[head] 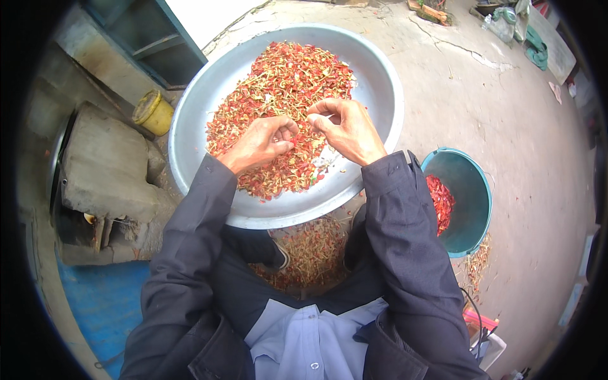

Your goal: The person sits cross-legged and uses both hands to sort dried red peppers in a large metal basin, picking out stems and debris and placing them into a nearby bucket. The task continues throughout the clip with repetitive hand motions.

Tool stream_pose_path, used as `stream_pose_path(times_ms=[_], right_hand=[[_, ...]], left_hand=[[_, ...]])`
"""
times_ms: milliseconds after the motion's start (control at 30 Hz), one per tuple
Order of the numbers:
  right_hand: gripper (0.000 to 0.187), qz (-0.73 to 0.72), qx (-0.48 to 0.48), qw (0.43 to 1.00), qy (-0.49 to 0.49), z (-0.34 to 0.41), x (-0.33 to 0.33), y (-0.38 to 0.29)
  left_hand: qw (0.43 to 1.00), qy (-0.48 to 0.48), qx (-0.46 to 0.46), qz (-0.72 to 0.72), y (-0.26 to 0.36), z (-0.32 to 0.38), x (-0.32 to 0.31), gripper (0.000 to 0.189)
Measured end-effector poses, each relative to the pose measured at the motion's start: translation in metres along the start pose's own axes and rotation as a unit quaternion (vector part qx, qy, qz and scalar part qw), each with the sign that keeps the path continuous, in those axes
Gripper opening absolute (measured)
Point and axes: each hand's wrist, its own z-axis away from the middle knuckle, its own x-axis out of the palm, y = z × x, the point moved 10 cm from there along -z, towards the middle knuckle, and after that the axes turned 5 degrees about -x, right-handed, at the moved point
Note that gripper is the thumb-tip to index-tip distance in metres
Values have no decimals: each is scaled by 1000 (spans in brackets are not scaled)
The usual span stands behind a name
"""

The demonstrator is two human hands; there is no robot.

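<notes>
A wide, shallow metal basin (375, 78) stands before me, holding a broad heap of red dried chili pieces (289, 71) mixed with yellowish stems and bits. Over the middle of the heap, my left hand (263, 140) is curled, thumb toward the fingers, with small reddish bits showing at the fingertips. Just to its right and slightly farther off, my right hand (344, 126) has its thumb and forefinger brought close together. Whether a small piece sits between them is too fine to tell. The two hands are apart. Some bare metal shows below the right hand.
A teal bucket (470, 209) with red chili pieces inside stands on the concrete floor to my right. Stems and scraps (308, 251) litter the floor between my feet. To the left are a yellow pail (153, 113), a rough cement block structure (107, 161) and a blue sheet (102, 304).
</notes>
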Motion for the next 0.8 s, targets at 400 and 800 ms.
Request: stream_pose_path(times_ms=[400,800], right_hand=[[31,-196,70,971,-116,0,58,-3],[29,-266,91,956,-85,-3,65,-8]], left_hand=[[989,60,56,125,38,36,-34,27],[982,157,63,90,30,51,-54,20]])
